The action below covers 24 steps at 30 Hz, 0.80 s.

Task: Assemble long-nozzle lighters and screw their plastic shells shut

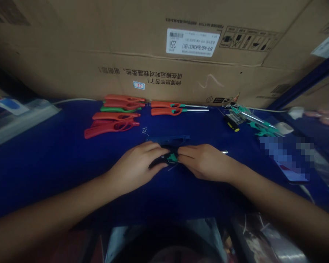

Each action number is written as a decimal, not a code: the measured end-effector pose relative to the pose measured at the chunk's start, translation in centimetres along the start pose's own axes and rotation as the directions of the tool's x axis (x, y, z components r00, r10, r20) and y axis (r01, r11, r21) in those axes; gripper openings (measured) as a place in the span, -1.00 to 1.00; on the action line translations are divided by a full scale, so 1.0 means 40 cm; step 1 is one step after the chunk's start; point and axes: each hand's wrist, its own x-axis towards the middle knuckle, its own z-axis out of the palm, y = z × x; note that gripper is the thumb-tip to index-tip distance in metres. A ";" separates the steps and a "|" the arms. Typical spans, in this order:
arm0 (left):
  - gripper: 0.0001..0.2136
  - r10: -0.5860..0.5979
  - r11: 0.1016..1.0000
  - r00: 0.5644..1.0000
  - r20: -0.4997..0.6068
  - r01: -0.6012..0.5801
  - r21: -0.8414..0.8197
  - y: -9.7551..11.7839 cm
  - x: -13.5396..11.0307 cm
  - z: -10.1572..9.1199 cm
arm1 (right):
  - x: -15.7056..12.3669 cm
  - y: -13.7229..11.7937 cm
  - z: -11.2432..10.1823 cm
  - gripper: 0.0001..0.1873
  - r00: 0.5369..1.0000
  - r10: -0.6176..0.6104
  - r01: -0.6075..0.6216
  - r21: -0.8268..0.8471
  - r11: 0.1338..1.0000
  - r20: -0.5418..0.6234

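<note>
Two bare arms reach over the front edge of the blue counter. The left hand has its grip closed on one end of a dark handle. The right hand pinches the other end, beside a small green piece. The handle sits between both hands, near the middle of the counter. A blue piece lies just past them, toward the back edge. It seems best to hold the left hand firm, press gently, and not bump the tiny pins.
</note>
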 end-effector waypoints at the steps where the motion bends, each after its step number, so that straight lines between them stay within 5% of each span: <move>1: -0.74 0.016 1.000 1.000 0.008 -0.016 0.013 0.000 0.000 -0.001 | 0.000 0.001 0.000 -0.80 1.000 0.003 -0.003 0.005 1.000 0.004; 16: -0.57 0.163 0.929 0.962 0.219 -0.225 0.295 0.007 -0.012 -0.026 | -0.017 0.039 -0.019 -0.80 0.971 0.239 -0.209 0.410 0.888 -0.024; 24: -0.52 0.180 0.900 0.959 0.219 -0.250 0.357 0.003 -0.016 -0.020 | -0.016 0.032 -0.024 -0.83 0.982 0.188 -0.166 0.407 0.898 -0.015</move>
